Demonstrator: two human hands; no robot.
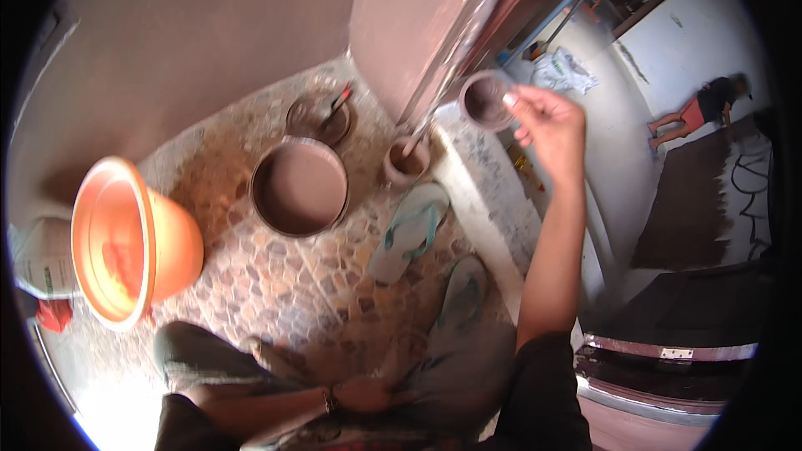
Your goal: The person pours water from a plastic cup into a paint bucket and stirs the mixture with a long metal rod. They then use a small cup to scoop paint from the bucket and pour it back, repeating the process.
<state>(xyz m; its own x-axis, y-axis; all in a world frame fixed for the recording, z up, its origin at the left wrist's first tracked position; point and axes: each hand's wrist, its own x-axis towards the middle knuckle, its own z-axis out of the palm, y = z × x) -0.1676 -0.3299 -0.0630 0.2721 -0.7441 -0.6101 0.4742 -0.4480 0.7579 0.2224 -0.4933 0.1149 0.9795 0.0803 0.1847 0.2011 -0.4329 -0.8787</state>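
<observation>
pinching a small cup [485,102] by its rim with the right hand [548,120], at one o'clock
shows against the far end of the pale ledge [478,175], well apart from the round bucket [337,215] at nine; cannot tell the grip of the left hand [368,394] at six; underfoot, pebble-patterned floor [280,276]; at ten, brown wall [209,50]

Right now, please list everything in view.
tub: one, orange, left
sack: one, pale, left edge
bucket: one, brown, middle
dish: one, brown, behind bucket
brush: one, red-ended, on dish
small pot: one, brown, near bucket
stick: one, brown, in small pot
flip-flops: two, grey-teal, right of bucket
floor: one, multicoloured, below
cup: one, brown, raised
bag: one, white, upper right
person: one, darkly clothed, right
left hand: one, bare, lower middle
right hand: one, bare, holding cup
</observation>
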